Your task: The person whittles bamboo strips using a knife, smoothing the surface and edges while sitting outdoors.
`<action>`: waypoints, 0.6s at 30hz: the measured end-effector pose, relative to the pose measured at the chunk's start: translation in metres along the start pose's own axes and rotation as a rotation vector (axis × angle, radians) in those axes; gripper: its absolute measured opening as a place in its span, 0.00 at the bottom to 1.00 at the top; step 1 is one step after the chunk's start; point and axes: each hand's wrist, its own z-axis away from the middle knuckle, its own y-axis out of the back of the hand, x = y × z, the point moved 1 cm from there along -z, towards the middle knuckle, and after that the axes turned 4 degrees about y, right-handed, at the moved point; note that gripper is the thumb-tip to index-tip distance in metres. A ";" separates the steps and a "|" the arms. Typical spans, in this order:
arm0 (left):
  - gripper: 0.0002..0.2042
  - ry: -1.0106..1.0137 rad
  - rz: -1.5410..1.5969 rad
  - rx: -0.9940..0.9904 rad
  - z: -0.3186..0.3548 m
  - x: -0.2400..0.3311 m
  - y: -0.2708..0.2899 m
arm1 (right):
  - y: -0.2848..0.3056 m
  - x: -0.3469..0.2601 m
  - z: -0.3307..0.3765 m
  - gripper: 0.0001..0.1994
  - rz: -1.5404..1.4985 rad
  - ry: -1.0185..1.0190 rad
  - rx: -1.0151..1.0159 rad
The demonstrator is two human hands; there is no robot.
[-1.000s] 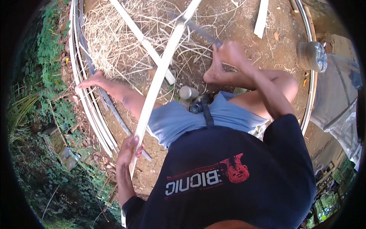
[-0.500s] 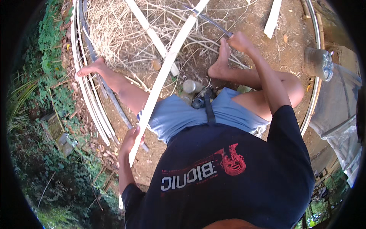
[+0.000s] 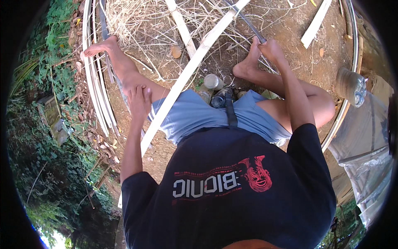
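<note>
A long pale strip (image 3: pixel 182 83), bamboo-like, slants from the top middle across my left thigh and down past my left side. My left hand (image 3: pixel 139 98) is off it, fingers apart, on or just above my left leg below the knee. In my right fist (image 3: pixel 271 50) is the end of a long, thin, dark knife-like tool (image 3: pixel 251 28). Its shaft points up and left to the far part of the pale strip, where it crosses or meets it; whether they touch I cannot tell. Another pale strip (image 3: pixel 182 27) lies beyond, partly behind the first.
Curly shavings (image 3: pixel 132 25) cover the ground ahead. Glass jars (image 3: pixel 213 82) stand between my legs. Long strips (image 3: pixel 97 91) lie at left beside green plants (image 3: pixel 54 54). At right are a clear plastic bottle (image 3: pixel 351 87), plastic sheeting (image 3: pixel 356 137) and a short pale piece (image 3: pixel 317 23).
My left hand has let go of the pale strip and moved forward to my left leg, its fingers opening. My right hand still grips the dark tool. The whole view has shifted slightly.
</note>
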 end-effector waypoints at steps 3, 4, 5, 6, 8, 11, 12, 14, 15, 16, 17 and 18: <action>0.20 0.092 -0.081 0.033 -0.011 0.002 -0.006 | 0.004 -0.005 0.006 0.21 -0.033 0.011 -0.014; 0.20 0.102 -0.091 0.080 -0.012 -0.001 -0.008 | 0.005 -0.006 0.009 0.20 -0.049 0.011 -0.022; 0.21 0.112 -0.055 0.103 -0.011 -0.006 -0.011 | 0.005 -0.008 0.012 0.20 -0.036 0.016 -0.017; 0.21 0.124 -0.020 0.126 -0.009 -0.015 -0.015 | 0.006 -0.010 0.014 0.20 -0.024 0.023 -0.013; 0.22 0.158 0.040 0.106 -0.006 -0.027 -0.016 | 0.004 -0.008 0.015 0.19 -0.023 0.034 0.005; 0.20 0.269 0.123 -0.119 -0.004 -0.028 -0.006 | -0.003 -0.003 0.013 0.18 -0.040 0.050 0.041; 0.19 0.332 0.156 -0.256 -0.005 -0.026 0.001 | -0.004 -0.002 0.012 0.18 -0.037 0.058 0.048; 0.17 0.300 0.297 -0.356 0.001 -0.004 0.011 | -0.004 -0.004 0.013 0.18 -0.061 0.066 0.051; 0.16 0.206 0.404 -0.320 0.012 0.016 0.010 | -0.004 -0.005 0.013 0.18 -0.086 0.064 0.044; 0.15 0.116 0.514 -0.281 0.021 0.034 0.007 | -0.003 -0.007 0.014 0.18 -0.109 0.065 0.035; 0.14 -0.020 0.335 -0.189 0.025 0.047 -0.001 | -0.001 -0.012 0.016 0.18 -0.118 0.061 0.036; 0.13 -0.152 0.154 -0.096 0.029 0.058 -0.011 | 0.000 -0.016 0.020 0.19 -0.127 0.057 0.037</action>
